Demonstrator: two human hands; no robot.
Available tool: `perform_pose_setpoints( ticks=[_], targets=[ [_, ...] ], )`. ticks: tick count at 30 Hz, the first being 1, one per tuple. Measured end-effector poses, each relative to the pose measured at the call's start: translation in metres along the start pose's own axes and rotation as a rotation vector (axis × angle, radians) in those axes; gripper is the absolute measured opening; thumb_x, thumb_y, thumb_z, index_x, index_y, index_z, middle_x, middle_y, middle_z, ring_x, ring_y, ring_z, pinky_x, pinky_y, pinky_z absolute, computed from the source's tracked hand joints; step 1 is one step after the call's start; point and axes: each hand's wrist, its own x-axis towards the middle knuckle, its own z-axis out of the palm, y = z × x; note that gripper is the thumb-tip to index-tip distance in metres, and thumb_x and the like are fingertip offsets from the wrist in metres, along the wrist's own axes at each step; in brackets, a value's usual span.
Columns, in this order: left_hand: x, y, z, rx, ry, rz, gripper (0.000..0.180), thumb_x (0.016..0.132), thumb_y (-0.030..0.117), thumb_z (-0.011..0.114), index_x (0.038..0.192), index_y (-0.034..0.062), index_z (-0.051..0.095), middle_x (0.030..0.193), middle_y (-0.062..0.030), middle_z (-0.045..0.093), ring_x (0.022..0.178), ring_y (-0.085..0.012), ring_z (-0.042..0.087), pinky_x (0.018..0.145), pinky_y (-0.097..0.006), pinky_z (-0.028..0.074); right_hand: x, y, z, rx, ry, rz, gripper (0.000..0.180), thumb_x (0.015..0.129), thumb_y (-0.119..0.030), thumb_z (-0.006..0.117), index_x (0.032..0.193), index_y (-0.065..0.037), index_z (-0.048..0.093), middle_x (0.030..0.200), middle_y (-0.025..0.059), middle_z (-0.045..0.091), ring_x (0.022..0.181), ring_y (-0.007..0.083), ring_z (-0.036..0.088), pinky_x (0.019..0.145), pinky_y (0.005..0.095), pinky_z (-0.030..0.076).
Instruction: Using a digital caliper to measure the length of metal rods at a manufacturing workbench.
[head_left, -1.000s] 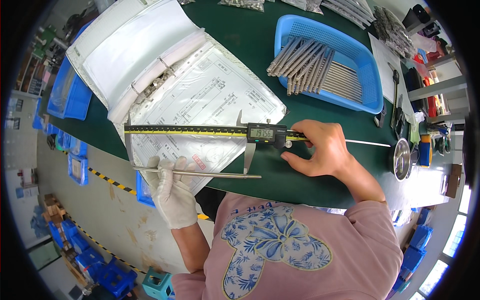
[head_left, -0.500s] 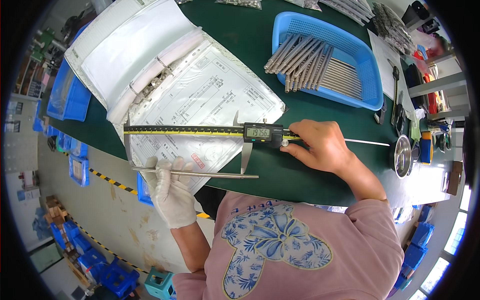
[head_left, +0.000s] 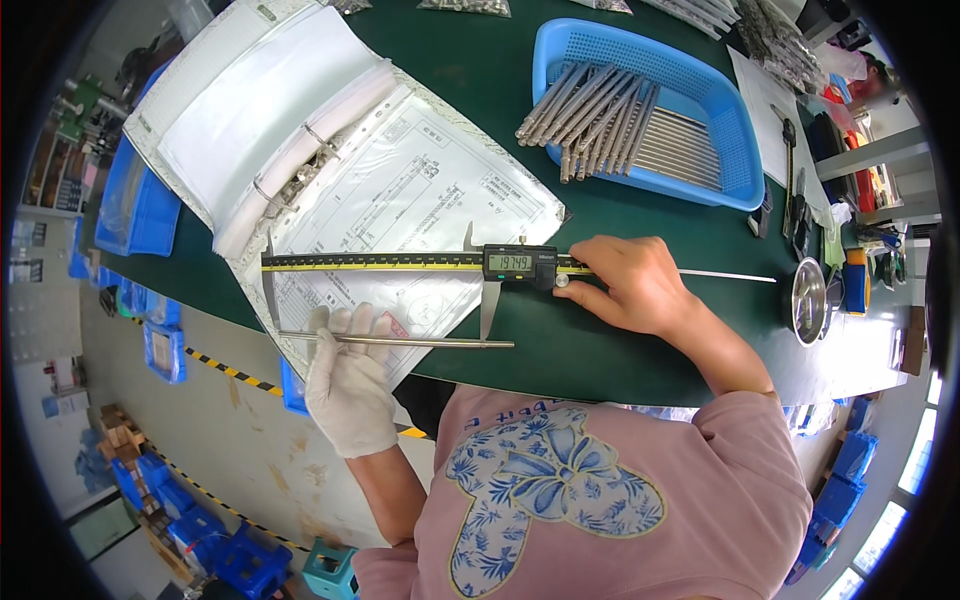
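My left hand (head_left: pixel 350 390), in a white glove, holds a thin metal rod (head_left: pixel 450 343) near its left end, thumb and fingers closed round it. The rod lies level in front of me, over the table's near edge. Bare and closed, my right hand (head_left: pixel 640 285) grips the slider end of a digital caliper (head_left: pixel 400 263), thumb by its small wheel. The caliper's long jaws reach down to the rod: one near its left end by the glove, the other a little short of its right end. Exact contact is too fine to tell.
An open ring binder (head_left: pixel 480 180) with drawings in clear sleeves lies under the caliper. Behind, a blue basket (head_left: pixel 745 150) holds many metal rods. To the right are a metal bowl (head_left: pixel 806 300) and another caliper (head_left: pixel 790 165). The green table (head_left: pixel 570 345) ends just before my body.
The caliper's left jaw has shifted slightly right, and its display reading has changed. My left hand and the rod's left end have moved a little right and up. Both grips are kept.
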Motion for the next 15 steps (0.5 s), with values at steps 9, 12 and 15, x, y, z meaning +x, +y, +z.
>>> perform_pose_setpoints(
  ticks=[9, 12, 15],
  targets=[
    [0.003, 0.001, 0.0, -0.117, -0.081, -0.113, 0.032, 0.088, 0.013, 0.052, 0.115, -0.004, 0.046, 0.103, -0.01, 0.054, 0.109, -0.0271, 0.049, 0.097, -0.044, 0.039, -0.003, 0.006, 0.002, -0.012, 0.023, -0.015, 0.029, 0.071, -0.023, 0.071, 0.088, -0.002, 0.06, 0.068, 0.0091, 0.057, 0.055, 0.0283, 0.055, 0.047, 0.0362, 0.042],
    [0.008, 0.001, -0.008, -0.097, -0.039, -0.106, 0.036, 0.088, 0.017, 0.052, 0.117, -0.001, 0.044, 0.104, -0.0115, 0.053, 0.108, -0.0292, 0.049, 0.096, -0.043, 0.04, -0.002, 0.007, 0.004, -0.016, 0.029, -0.015, 0.028, 0.072, -0.025, 0.07, 0.087, -0.003, 0.06, 0.069, 0.0094, 0.057, 0.057, 0.0291, 0.056, 0.048, 0.037, 0.043],
    [0.011, 0.006, -0.019, -0.026, -0.074, -0.073, 0.036, 0.088, 0.017, 0.052, 0.118, -0.0007, 0.044, 0.108, -0.0127, 0.053, 0.11, -0.0294, 0.049, 0.096, -0.043, 0.039, -0.002, 0.008, 0.006, -0.008, 0.015, -0.011, 0.028, 0.073, -0.028, 0.069, 0.085, -0.004, 0.059, 0.07, 0.0096, 0.058, 0.059, 0.03, 0.057, 0.048, 0.038, 0.044]
  ],
)
